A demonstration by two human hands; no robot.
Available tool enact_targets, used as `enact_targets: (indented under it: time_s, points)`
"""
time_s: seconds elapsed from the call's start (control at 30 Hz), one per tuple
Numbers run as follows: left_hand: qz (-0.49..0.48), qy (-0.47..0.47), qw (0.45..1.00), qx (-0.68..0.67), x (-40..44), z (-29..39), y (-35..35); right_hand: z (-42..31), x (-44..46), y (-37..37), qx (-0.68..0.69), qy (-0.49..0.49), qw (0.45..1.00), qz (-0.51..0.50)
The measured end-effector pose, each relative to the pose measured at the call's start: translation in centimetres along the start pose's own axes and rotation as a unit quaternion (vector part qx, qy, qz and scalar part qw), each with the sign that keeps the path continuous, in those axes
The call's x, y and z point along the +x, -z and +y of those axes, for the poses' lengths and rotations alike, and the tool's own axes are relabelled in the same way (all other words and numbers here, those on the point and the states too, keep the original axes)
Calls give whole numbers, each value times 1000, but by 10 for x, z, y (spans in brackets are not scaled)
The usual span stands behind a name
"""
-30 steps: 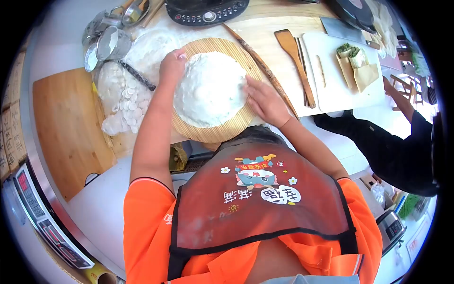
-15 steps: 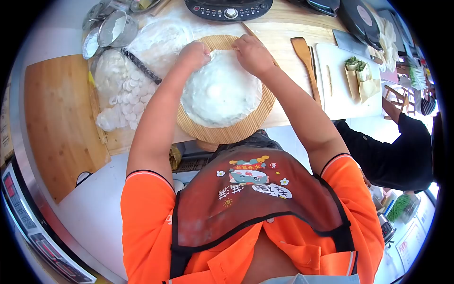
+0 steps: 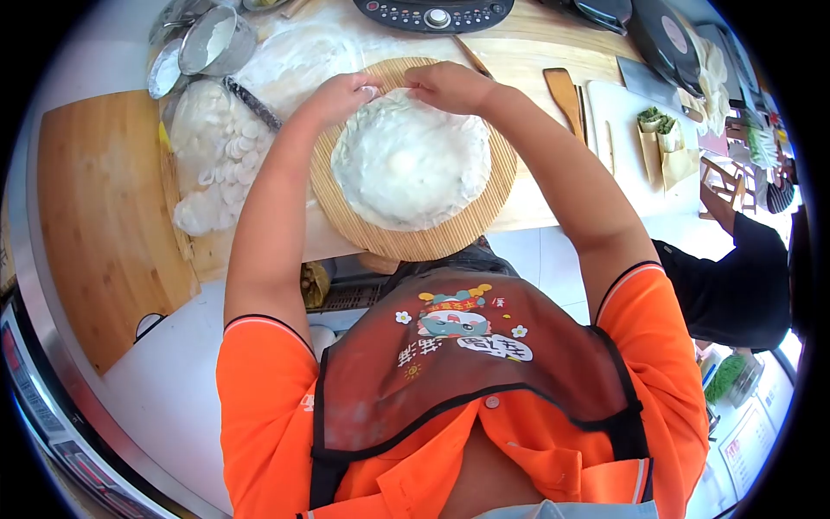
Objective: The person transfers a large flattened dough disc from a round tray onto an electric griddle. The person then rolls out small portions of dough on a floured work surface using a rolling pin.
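Observation:
A round, flat white filled dough (image 3: 411, 164) rests on a ridged round wooden board (image 3: 424, 246). Its middle bulges a little and darker specks show through the skin. At the far left of its rim, my left hand (image 3: 342, 97) is closed in a pinch on the dough's edge. Close beside it, my right hand (image 3: 448, 86) pinches the far edge too, its fingertips partly hidden behind the knuckles. Only a small gap separates the two hands.
Floured dough discs (image 3: 246, 156) in plastic and a dark rod (image 3: 251, 102) lie left. Metal bowls (image 3: 216, 43) stand far left, an electric griddle (image 3: 432, 16) at the back. Rightward are a wooden spatula (image 3: 564, 97), a white board (image 3: 631, 190), a wrapped roll (image 3: 664, 147) and a person (image 3: 735, 285).
Both hands have moved to the far edge of the dough, the right one shifting left toward the other. The dough looks slightly turned, and the view has shifted a little.

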State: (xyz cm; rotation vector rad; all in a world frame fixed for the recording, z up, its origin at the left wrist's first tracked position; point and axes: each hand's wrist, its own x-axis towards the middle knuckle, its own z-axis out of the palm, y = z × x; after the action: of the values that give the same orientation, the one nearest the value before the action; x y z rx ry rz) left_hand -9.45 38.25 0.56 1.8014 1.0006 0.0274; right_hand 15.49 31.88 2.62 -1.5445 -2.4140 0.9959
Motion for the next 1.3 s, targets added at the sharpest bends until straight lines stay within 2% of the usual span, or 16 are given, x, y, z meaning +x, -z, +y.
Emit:
enact_targets:
  time_s: [0.03, 0.13, 0.27, 0.33, 0.47, 0.57, 0.63, 0.77, 0.87, 0.93, 0.97, 1.07, 1.13, 1.17, 1.27, 1.3]
  points:
    - [-26, 2, 998, 59, 1, -1, 4, -2, 0, 4, 17, -10, 1000, -17]
    - [-116, 49, 988, 84, -4, 9, 9, 9, -3, 1, 41, -31, 999, -15]
    - [-67, -14, 986, 153, 2, -10, 8, 19, -8, 0, -41, -75, 995, -46]
    - [-39, -20, 989, 139, -4, -3, 8, 13, -10, 6, -29, -66, 996, -43]
    - [-56, 9, 994, 94, -9, 9, 8, 4, -19, 8, 48, -82, 995, -35]
    - [-43, 13, 997, 55, -5, 5, 4, 5, -25, -3, 114, -126, 985, 22]
    - [-51, 0, 998, 25, 0, -7, 2, 21, -23, -4, 55, -115, 992, -22]
    - [13, 20, 996, 83, 8, -6, -12, 19, -25, 0, 42, -128, 990, -52]
    - [55, 7, 992, 110, 9, -7, -18, 13, -27, 2, 107, -136, 984, -32]
    - [71, -6, 992, 103, 8, -8, -19, 18, -31, -8, 135, -157, 978, 29]
    - [65, 22, 996, 65, 8, -9, -17, 21, -34, -11, 148, -168, 973, 58]
    - [42, 108, 993, -9, 3, -8, -4, 23, -38, 8, 58, -181, 978, -87]
    - [25, 163, 986, -10, 3, -19, 5, 17, -42, 16, -1, -175, 976, -127]
    - [-3, 140, 990, 0, 1, -26, 9, 15, -44, 18, -30, -172, 973, -148]
    - [-68, 80, 993, 62, -3, -36, 13, 19, -47, 12, 44, -166, 982, -76]
    - [-75, 66, 990, 104, -6, -30, 16, 18, -51, 12, 116, -184, 974, -71]
